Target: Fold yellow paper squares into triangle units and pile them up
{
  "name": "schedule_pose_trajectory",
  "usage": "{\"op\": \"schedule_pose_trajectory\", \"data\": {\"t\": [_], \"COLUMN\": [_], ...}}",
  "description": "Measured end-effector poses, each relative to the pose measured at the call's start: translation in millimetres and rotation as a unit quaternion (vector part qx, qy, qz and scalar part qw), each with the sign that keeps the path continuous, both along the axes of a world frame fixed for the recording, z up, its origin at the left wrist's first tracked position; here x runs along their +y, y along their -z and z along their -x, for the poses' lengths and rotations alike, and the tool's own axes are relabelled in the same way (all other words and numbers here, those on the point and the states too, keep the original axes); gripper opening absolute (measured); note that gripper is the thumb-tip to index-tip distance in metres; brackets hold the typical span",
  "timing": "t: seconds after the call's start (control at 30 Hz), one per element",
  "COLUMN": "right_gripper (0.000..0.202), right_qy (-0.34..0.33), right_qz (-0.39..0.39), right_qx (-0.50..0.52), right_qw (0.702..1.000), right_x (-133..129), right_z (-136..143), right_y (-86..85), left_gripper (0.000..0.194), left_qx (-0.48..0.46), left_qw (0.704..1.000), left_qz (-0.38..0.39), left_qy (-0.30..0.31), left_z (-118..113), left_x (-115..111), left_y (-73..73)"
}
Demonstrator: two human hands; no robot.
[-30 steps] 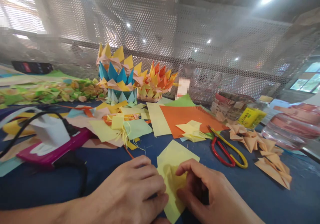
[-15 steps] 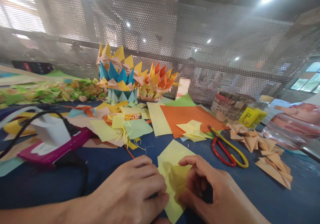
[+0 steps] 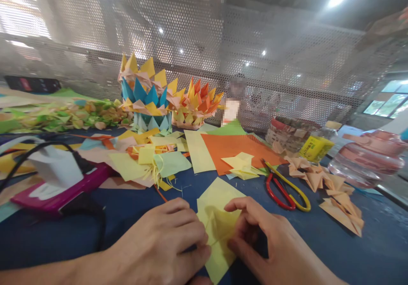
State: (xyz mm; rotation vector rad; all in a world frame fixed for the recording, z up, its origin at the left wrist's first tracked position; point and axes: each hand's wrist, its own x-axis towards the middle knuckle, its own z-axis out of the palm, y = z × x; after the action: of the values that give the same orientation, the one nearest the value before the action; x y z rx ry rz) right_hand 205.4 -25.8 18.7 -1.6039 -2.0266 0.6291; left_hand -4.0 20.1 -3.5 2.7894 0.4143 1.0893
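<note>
A sheet of pale yellow paper (image 3: 219, 191), partly folded with a raised flap in its middle, lies on the table in front of me. My left hand (image 3: 168, 238) is closed at the paper's left edge, fingers curled over it. From the other side my right hand (image 3: 255, 238) grips the right edge, its index finger bent over the top and its thumb lower on the paper. Red and yellow handled scissors (image 3: 288, 187) rest to the right, beyond that hand. A folded yellow piece (image 3: 240, 164) sits on an orange sheet (image 3: 223, 149) behind the paper.
Several folded peach pieces (image 3: 342, 206), a bottle (image 3: 318, 142) and a pink jug (image 3: 366, 159) stand at right. A magenta power strip (image 3: 60, 191) with cables is at left. Paper crowns (image 3: 149, 102), small folded pieces (image 3: 76, 115) and scraps (image 3: 127, 166) are behind.
The view has shifted a little to the right, so things sit slightly further left. Both hands keep almost the same hold on the yellow paper.
</note>
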Motion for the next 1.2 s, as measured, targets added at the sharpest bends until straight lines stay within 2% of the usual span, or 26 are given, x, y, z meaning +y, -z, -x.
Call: {"op": "schedule_pose_trajectory", "data": {"t": [0.43,0.57,0.63,0.67,0.77,0.87,1.0,1.07,1.2], "right_gripper": [0.046,0.05,0.051,0.052,0.054,0.041,0.019,0.011,0.02], "right_qy": [0.004,-0.005,-0.009,-0.01,-0.01,-0.002,0.006,0.009,0.001], "right_qz": [-0.017,-0.01,-0.007,-0.01,-0.029,-0.059,-0.094,-0.086,-0.052], "right_qx": [-0.044,-0.044,-0.043,-0.043,-0.045,-0.034,-0.01,-0.017,-0.026], "right_qw": [0.999,0.999,0.999,0.999,0.999,0.998,0.996,0.996,0.998], "right_x": [0,-1,0,0,2,5,7,8,9], "right_z": [-3,-7,-9,-10,-13,-14,-13,-13,-14], "right_y": [1.1,1.8,3.0,3.8,5.9,5.1,-0.6,-1.6,1.1], "left_gripper": [0.024,0.023,0.024,0.024,0.025,0.03,0.029,0.027,0.025], "left_qx": [-0.007,-0.008,-0.004,-0.022,-0.038,-0.043,-0.059,-0.049,-0.037], "left_qw": [1.0,1.0,1.0,0.997,0.991,0.988,0.99,0.996,0.999], "left_qz": [0.005,0.007,-0.011,-0.052,-0.1,-0.112,-0.092,-0.039,0.017], "left_qy": [-0.008,-0.006,0.026,0.059,0.079,0.093,0.085,0.058,0.02], "left_z": [-2,-2,-2,-2,-1,-1,-2,-2,0], "left_x": [-1,3,8,11,21,25,18,11,1], "left_y": [-0.1,4.2,8.1,10.0,13.8,13.9,8.7,4.7,-1.1]}}
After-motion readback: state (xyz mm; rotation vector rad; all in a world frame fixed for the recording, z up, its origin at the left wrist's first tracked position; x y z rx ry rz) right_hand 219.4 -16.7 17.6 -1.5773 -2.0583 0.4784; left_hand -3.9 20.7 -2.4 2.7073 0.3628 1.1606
